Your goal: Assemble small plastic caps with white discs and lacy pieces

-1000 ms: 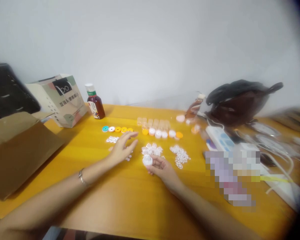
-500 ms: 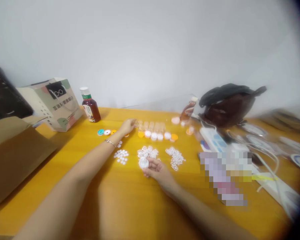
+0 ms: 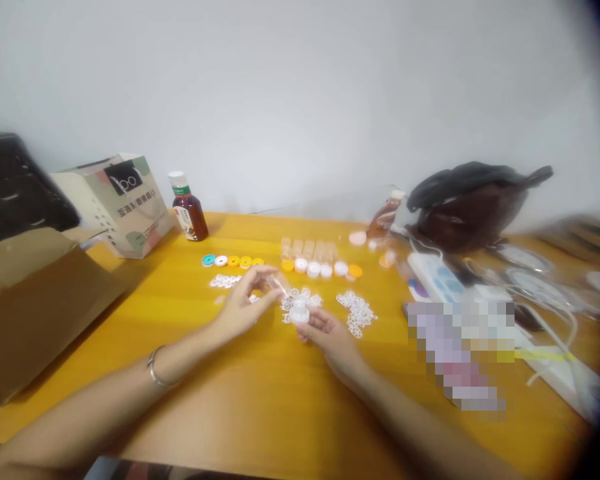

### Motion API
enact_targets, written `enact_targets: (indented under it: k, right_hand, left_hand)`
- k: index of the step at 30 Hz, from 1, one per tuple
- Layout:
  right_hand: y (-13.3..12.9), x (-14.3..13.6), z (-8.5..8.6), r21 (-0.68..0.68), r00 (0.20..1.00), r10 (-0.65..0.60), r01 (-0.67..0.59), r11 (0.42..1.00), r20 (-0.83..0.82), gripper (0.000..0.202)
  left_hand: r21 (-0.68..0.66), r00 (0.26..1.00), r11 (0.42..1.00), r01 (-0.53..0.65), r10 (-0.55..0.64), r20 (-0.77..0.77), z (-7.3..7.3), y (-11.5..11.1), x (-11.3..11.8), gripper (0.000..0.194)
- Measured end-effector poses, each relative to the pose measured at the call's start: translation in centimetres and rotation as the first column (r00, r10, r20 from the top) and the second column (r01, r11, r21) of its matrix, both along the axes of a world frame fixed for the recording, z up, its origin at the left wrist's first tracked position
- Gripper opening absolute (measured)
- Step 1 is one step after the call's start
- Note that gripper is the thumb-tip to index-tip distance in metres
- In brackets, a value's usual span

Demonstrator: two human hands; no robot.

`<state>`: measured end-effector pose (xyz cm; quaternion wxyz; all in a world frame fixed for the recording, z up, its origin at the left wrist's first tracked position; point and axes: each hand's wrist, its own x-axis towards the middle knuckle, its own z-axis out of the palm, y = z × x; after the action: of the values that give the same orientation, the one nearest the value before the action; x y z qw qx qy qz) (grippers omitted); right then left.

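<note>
My left hand is closed around a small clear plastic tube, tilted toward the right hand. Pinched in the fingers of my right hand is a white round cap, just below and right of the tube and apart from it. Behind the cap lies a pile of white openwork pieces, with a second openwork pile to the right. Small white discs are beside my left hand, which partly hides them. Farther back stand a row of clear tubes and a row of coloured caps.
A cardboard box and a paper bag stand at left, near a dark red bottle. On the right are another bottle, a dark bag, a power strip and cables. More white and orange caps front the tubes.
My left hand has come back from the tube row toward me with a clear tube in it. My right hand still holds the white cap. The view has shifted slightly.
</note>
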<state>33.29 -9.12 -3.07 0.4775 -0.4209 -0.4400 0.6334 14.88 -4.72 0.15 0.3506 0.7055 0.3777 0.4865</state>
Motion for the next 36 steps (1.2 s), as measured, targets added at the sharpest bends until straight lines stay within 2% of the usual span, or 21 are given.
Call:
enact_targets:
  k: [2, 4, 8, 14, 21, 36]
  right_hand:
    - [-0.1, -0.1, 0.2, -0.004, 1.000, 0.019, -0.019, 1.000, 0.017, 0.035]
    - [-0.3, -0.2, 0.4, -0.008, 0.999, 0.038, -0.038, 0.999, 0.037, 0.036]
    - [-0.5, -0.2, 0.6, -0.008, 0.997, 0.056, -0.055, 0.998, 0.050, 0.036]
    - [-0.4, -0.3, 0.2, 0.017, 0.994, 0.067, -0.069, 0.998, 0.081, 0.032]
    - [-0.6, -0.3, 0.3, 0.044, 0.992, 0.089, -0.093, 0.995, 0.093, 0.033]
    - [-0.8, -0.2, 0.4, 0.069, 0.984, 0.112, -0.122, 0.990, 0.136, 0.031]
  left_hand:
    - [0.009, 1.000, 1.000, -0.010, 0.010, 0.000, -0.2, -1.7, 0.1, 0.031]
    - [0.023, 1.000, 1.000, 0.004, -0.003, -0.016, -0.5, -2.4, 0.2, 0.030]
    - [0.048, 0.998, 0.998, 0.029, -0.026, -0.060, -1.0, -2.4, 0.6, 0.030]
    - [0.107, 0.996, 0.994, 0.016, -0.006, -0.089, -0.9, -2.5, 0.4, 0.031]
    - [0.073, 0.973, 0.994, 0.087, -0.069, -0.220, -1.6, -2.6, 0.3, 0.034]
    - [-0.047, 0.984, 0.990, 0.133, -0.138, -0.113, -1.7, -2.8, 0.6, 0.026]
